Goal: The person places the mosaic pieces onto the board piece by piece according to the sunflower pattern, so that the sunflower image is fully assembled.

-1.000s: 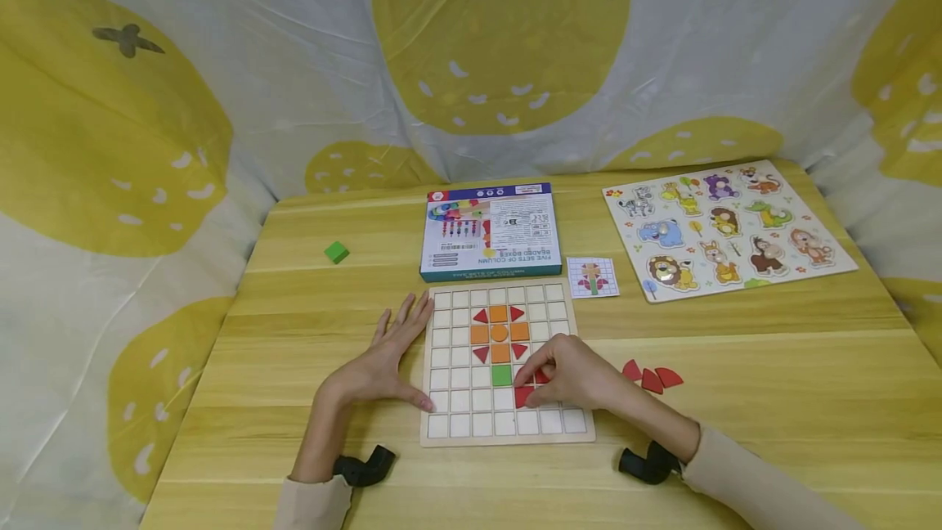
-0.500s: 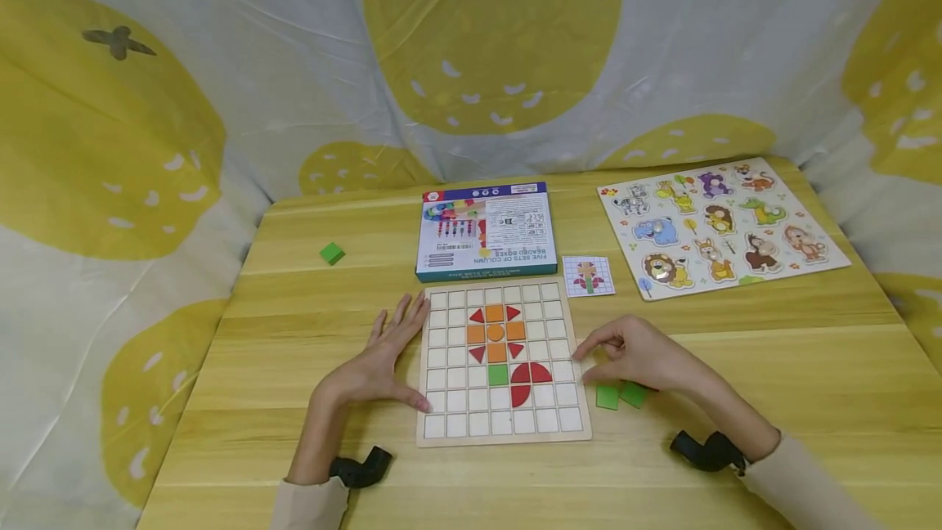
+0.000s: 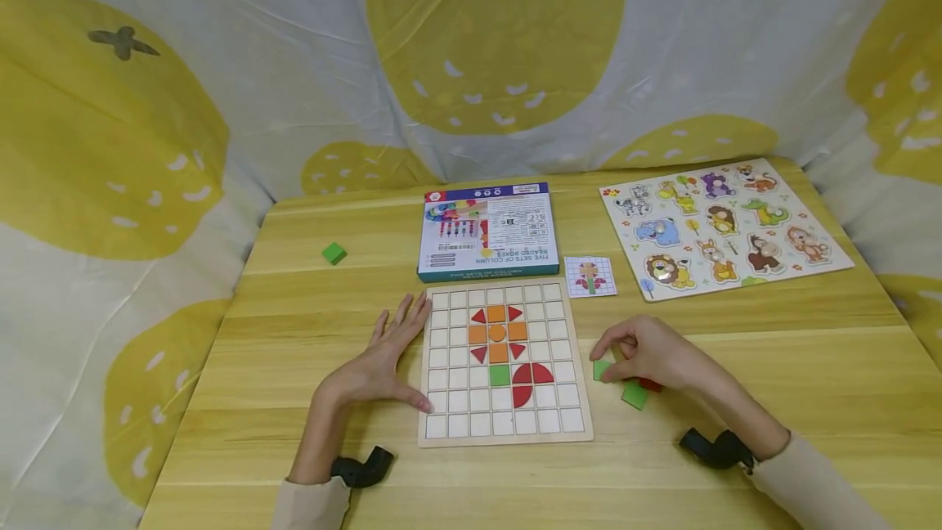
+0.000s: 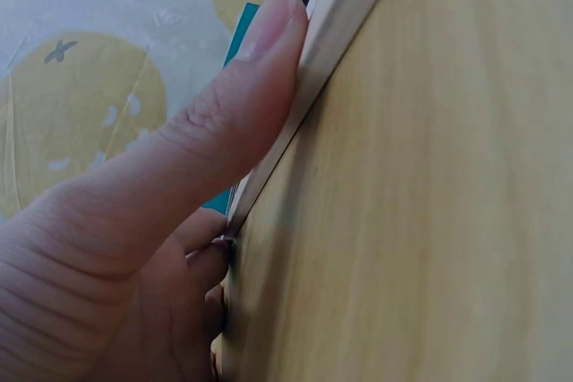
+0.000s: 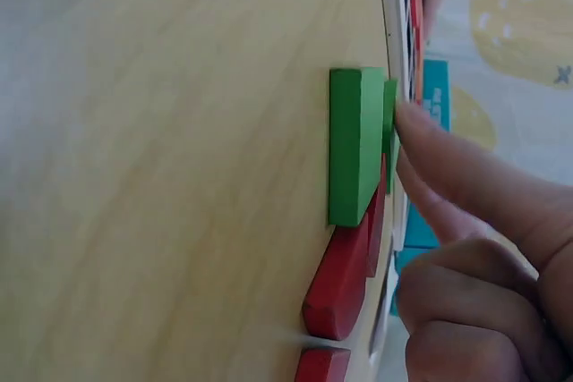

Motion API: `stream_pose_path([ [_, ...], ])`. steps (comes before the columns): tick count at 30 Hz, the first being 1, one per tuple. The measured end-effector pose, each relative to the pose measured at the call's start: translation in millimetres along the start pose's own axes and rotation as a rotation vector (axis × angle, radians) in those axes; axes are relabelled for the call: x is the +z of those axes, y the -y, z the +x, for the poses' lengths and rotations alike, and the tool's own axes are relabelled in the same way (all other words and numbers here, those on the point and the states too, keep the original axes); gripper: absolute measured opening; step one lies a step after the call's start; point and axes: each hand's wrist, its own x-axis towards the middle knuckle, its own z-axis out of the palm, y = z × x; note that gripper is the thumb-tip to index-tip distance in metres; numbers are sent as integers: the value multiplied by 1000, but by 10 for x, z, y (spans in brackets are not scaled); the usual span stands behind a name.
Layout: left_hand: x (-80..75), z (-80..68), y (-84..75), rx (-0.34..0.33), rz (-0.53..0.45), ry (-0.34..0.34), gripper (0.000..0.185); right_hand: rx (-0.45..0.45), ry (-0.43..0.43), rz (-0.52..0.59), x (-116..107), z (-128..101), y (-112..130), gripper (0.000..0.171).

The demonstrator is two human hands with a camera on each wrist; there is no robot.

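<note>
While the left hand (image 3: 383, 362) lay flat with straight fingers against the grid board's (image 3: 504, 430) left edge, the right hand (image 3: 651, 352) pinched a green tile (image 3: 603, 370) on the table (image 3: 294, 334) just right of the board

In the head view, the right hand (image 3: 651, 354) covers most of the green square (image 3: 603, 369) at its fingertips, and of the red pieces (image 3: 651, 385) beneath the palm only a sliver shows; their count and shape cannot be told. Both forearms are cut off by the lower picture edge. The print on the blue box (image 3: 487, 230) and the pattern card (image 3: 589, 276) near the table's far edge is too small to read. In the left wrist view, the left hand (image 4: 170, 221) hides most of the grid board (image 4: 345, 20), only its side edge showing. In the right wrist view the table's near part is blurred, and the lowest red piece (image 5: 322, 366) is cut by the bottom edge.
</note>
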Motion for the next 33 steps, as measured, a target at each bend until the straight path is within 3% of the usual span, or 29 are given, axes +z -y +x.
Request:
stream_pose_path([
  [7,3,6,-1,-5,1,2,148,-1,-33,-10,-47,3,-1,30],
  [17,3,16,-7,1,-2,7,148,42,-106,-54,-74,20,-32,28],
  [25,6,13,-9,0,7,3,148,13,-147,-113,-69,23,30,23],
  [33,4,-2,-1,1,15,-3,149,-66,-119,16,265,83,335,22],
])
